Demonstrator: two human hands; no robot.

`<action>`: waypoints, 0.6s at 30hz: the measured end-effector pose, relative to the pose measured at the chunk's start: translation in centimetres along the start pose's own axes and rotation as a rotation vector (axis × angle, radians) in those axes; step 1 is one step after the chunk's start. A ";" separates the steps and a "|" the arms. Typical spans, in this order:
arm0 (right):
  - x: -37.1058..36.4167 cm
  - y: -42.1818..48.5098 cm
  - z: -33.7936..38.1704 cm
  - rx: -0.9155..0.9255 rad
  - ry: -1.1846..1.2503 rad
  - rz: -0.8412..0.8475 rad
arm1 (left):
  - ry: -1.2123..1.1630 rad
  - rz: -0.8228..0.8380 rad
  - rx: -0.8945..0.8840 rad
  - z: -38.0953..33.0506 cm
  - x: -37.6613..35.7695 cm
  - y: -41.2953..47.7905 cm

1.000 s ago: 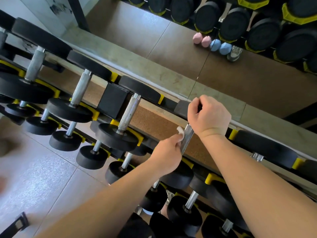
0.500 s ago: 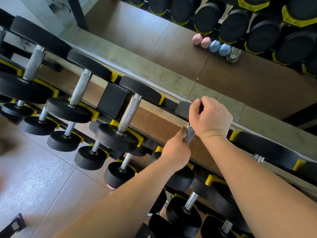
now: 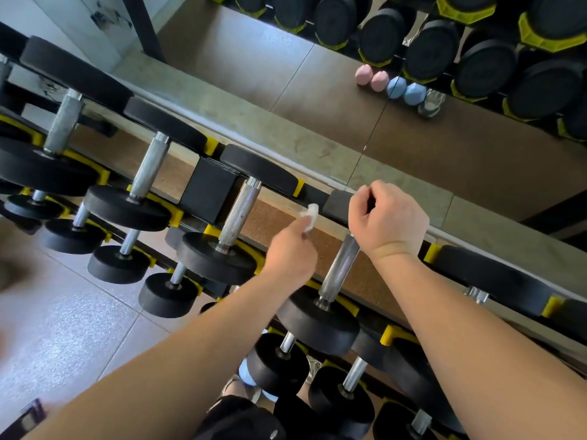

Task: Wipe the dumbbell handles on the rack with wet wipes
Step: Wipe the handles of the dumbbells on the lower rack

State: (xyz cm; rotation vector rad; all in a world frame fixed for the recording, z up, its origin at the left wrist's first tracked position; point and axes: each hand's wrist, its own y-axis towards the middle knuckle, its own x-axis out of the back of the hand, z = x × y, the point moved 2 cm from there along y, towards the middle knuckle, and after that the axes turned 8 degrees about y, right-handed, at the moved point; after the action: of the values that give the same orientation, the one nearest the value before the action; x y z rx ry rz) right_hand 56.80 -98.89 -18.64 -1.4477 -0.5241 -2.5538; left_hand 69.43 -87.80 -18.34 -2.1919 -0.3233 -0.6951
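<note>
Head view: on the upper tier of the rack (image 3: 208, 188), the dumbbell (image 3: 317, 322) is being gripped at its far head by the curled right hand (image 3: 389, 217), which is hiding that end. Its handle (image 3: 338, 268) is pointing away, tilted rightward. A wet wipe (image 3: 310, 214) is being pinched by the left hand (image 3: 292, 255) just left of the handle.

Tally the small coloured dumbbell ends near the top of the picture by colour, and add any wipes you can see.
Pink dumbbell ends: 2
Blue dumbbell ends: 2
White wipe, pinched in the left hand: 1
Total: 5
</note>
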 end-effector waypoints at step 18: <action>0.1 0.0 0.1 -0.007 -0.006 -0.005 | 0.142 0.051 -0.009 2.1 0.5 -2.3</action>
State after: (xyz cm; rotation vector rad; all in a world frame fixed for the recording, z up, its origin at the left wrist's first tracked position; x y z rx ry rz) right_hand 56.79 -98.84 -18.56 -1.4589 -0.5206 -2.5586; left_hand 69.61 -84.74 -17.74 -2.1378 -0.1907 -0.8203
